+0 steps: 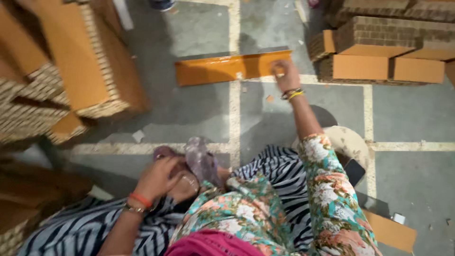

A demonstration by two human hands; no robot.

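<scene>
Grey concrete floor (189,114) with pale painted lines — she sits on it. Her right hand (284,73) reaches forward, fingers closed on the end of an orange strip (222,68) lying flat. Left hand (159,178) curls over her foot; its grip is unclear. Cardboard stacks (379,47) stand on both sides.

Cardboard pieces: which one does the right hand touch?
The right hand touches the long glossy orange strip lying alone on the floor, not the stacked boxes beside it.
</scene>
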